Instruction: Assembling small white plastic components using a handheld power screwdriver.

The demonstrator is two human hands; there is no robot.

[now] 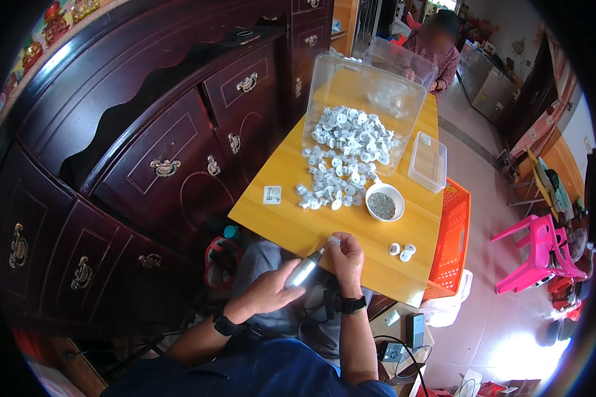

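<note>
My left grip [271,290] clasps a silver cylindrical tool [303,272], right grip [348,263] pinches a small white piece [334,241], and the white plastic heap [338,163] beyond seems undone.

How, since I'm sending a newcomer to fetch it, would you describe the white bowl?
Start at the yellow table beside the dark wooden cabinet, where white plastic parts lie heaped. At the heap's near right edge stands a small white bowl. Unlike the rectangular clear tray beyond it, it is round and opaque, and holds tiny grey pieces.
</note>
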